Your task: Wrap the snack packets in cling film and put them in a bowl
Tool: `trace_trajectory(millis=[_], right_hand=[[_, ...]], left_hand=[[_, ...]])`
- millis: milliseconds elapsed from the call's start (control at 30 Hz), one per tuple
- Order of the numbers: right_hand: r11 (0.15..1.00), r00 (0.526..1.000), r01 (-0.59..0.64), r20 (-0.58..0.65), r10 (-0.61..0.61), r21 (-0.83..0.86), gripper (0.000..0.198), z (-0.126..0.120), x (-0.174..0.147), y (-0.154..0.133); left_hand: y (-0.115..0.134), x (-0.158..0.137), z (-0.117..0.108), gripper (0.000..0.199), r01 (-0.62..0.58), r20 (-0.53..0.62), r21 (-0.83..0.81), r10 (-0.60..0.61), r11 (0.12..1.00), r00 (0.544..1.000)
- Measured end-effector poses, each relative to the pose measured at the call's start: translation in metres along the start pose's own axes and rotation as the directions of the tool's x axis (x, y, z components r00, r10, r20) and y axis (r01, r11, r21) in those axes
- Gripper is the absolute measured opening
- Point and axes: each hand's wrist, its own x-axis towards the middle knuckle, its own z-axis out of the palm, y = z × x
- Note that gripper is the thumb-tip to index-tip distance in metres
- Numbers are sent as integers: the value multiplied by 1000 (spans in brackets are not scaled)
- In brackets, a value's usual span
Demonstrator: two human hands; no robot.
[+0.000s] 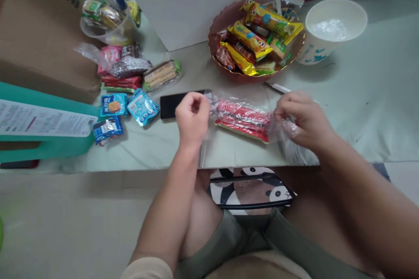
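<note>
A clear plastic bag with red snack packets inside lies near the table's front edge, between my hands. My left hand pinches the bag's left end, its fingers curled shut. At the bag's right end, my right hand is closed on the crumpled plastic and slightly blurred. A dark phone lies flat beside and partly behind my left hand. Just behind my right hand, a white pen-like stick rests on the table, partly hidden.
Behind the bag stands a red bowl of wrapped snacks, beside a white paper cup. To the left are blue snack packets, bagged biscuit sticks, a clear tub, a cardboard box and a teal container.
</note>
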Motion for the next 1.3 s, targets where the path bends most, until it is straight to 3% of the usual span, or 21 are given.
trace_trajectory(millis=[67, 133, 233, 300, 333, 400, 467, 567, 700, 800, 867, 900, 933, 967, 1000, 1033, 1067, 1167, 1200, 1300], right_hand=[[994, 994, -101, -35, 99, -43, 10, -14, -3, 11], [960, 967, -252, -62, 246, -123, 11, -28, -7, 19], [855, 858, -494, -251, 449, -159, 20, -39, -11, 20], [843, 803, -535, -342, 488, -54, 25, -37, -12, 11], [865, 812, -502, -348, 469, -5, 26, -33, -12, 5], [925, 889, -379, -271, 369, 16, 33, -21, -10, -7], [961, 956, -271, -132, 261, -64, 48, -7, -6, -16], [957, 971, -221, 53, 234, -186, 40, 2, -1, -22], [950, 982, -184, -12, 187, -250, 25, -12, -3, -36], [982, 994, -107, -53, 99, -158, 18, -29, -12, -55], [997, 992, -75, 101, 73, 18, 18, -37, -18, -65], [989, 963, -98, 261, 65, 115, 19, -40, -20, -69], [969, 894, -149, 447, 46, 197, 20, -41, -21, -71], [944, 793, -209, 609, 12, 253, 22, -41, -22, -72], [924, 696, -266, 718, -15, 277, 25, -40, -21, -71], [915, 646, -296, 763, -20, 275, 29, -37, -20, -71], [921, 661, -297, 750, 8, 252, 32, -33, -19, -69], [974, 867, -224, 461, 189, 23, 34, -16, -14, -64], [974, 906, -216, 357, 227, -72, 34, -10, -13, -62], [955, 951, -193, 197, 239, -224, 37, 6, -11, -57]], left_hand=[[-7, 8, -7, 15, 116, -78, -67, -121, 991, 990], [-12, 12, -15, 15, 125, -163, -32, -129, 992, 978], [-13, 11, -22, 9, -17, -231, 79, 35, 997, 972], [-11, 9, -22, 11, -151, -122, 123, 166, 981, 979], [-9, 8, -21, 13, -214, -24, 141, 220, 967, 975], [-5, 5, -18, 12, -316, 166, 191, 287, 929, 944], [-2, 2, -16, 5, -373, 254, 238, 313, 897, 915], [2, -2, -21, 9, -406, 177, 214, 373, 888, 911], [7, -13, -40, 12, -414, 51, 135, 411, 900, 910], [12, -25, -57, 17, -389, 39, 118, 387, 914, 921], [16, -32, -68, 22, -360, 113, 80, 350, 930, 930], [18, -35, -72, 24, -329, 196, 45, 314, 943, 929], [18, -37, -76, 25, -284, 305, 4, 269, 959, 914], [18, -39, -79, 25, -231, 409, -29, 223, 972, 885], [18, -39, -81, 26, -182, 480, -46, 182, 982, 858], [16, -39, -82, 27, -144, 502, -42, 145, 989, 852], [14, -38, -81, 27, -124, 470, -23, 120, 992, 874], [4, -32, -75, 12, -131, 218, 107, 106, 986, 970], [2, -30, -72, 22, -113, 159, 171, 86, 979, 983], [-1, -25, -69, 43, 55, 103, 368, -99, 928, 990]])
